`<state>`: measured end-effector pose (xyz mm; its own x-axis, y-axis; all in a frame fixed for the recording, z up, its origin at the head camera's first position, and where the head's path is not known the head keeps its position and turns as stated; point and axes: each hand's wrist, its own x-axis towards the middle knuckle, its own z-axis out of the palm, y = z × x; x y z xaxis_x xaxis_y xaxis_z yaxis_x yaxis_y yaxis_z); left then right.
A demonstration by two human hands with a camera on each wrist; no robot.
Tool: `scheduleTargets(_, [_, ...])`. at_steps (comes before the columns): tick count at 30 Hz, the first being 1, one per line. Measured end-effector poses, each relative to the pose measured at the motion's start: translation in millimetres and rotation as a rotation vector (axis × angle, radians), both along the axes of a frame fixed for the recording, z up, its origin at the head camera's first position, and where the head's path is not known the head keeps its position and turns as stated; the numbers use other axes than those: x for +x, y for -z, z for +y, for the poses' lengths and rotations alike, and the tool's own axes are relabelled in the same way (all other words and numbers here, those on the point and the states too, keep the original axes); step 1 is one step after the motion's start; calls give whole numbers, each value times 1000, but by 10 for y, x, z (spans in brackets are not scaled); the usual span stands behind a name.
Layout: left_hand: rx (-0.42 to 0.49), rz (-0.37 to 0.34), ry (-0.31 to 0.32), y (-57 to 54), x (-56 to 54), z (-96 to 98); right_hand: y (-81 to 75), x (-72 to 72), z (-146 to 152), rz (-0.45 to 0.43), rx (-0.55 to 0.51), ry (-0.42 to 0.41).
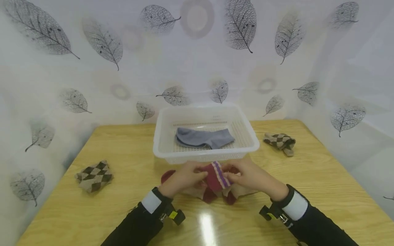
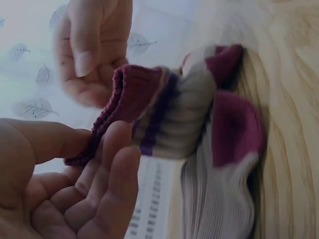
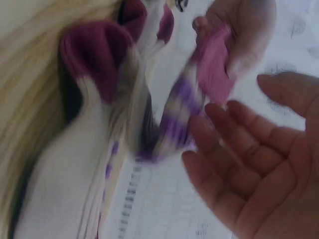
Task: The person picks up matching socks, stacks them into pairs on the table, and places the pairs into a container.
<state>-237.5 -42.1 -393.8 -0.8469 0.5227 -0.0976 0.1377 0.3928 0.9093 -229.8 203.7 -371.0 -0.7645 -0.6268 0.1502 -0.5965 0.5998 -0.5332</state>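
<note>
My left hand (image 1: 184, 177) pinches the burgundy cuff of a sock (image 1: 214, 177) between thumb and fingers. Purple and cream stripes run below that cuff, and the rest of the sock is cream with burgundy patches. My right hand (image 3: 264, 159) is beside the cuff, its fingers spread and mostly straight; in the right wrist view they come up against the striped part without curling round it. Under both hands a matching sock (image 2: 219, 194) with a burgundy heel lies on the table, partly hidden by the hands in the head view.
Behind the hands stands a white plastic basket (image 1: 206, 155) with grey-blue socks (image 1: 204, 137) inside. A brown checkered sock bundle (image 1: 94, 176) lies at the left of the wooden table (image 1: 129, 143), and another checkered sock (image 1: 280, 141) lies at the right. A leaf-patterned cloth (image 1: 197, 68) hangs behind.
</note>
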Motion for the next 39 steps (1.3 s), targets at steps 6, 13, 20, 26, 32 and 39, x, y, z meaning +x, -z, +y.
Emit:
scheduleTargets(6, [-91,10,-97,40,47,-427,47,-71,365,43,152,292])
scheduleTargets(13, [-211,39,-153,151,95,-708,111,-67,608,-21,328,403])
scheduleTargets(20, [-427,117,-186,192,152,-646,172,-68,631,-172,470,425])
scheduleTargets(26, [-505,145,-178,206,178,-602,252,-106,665,-252,450,444])
scheduleTargets(32, [-521,155,-189,194,191,-576,273,-97,721,-322,389,470])
scheduleTargets(39, [-395,77,-217,143,167,-636,118,-92,792,-257,275,386])
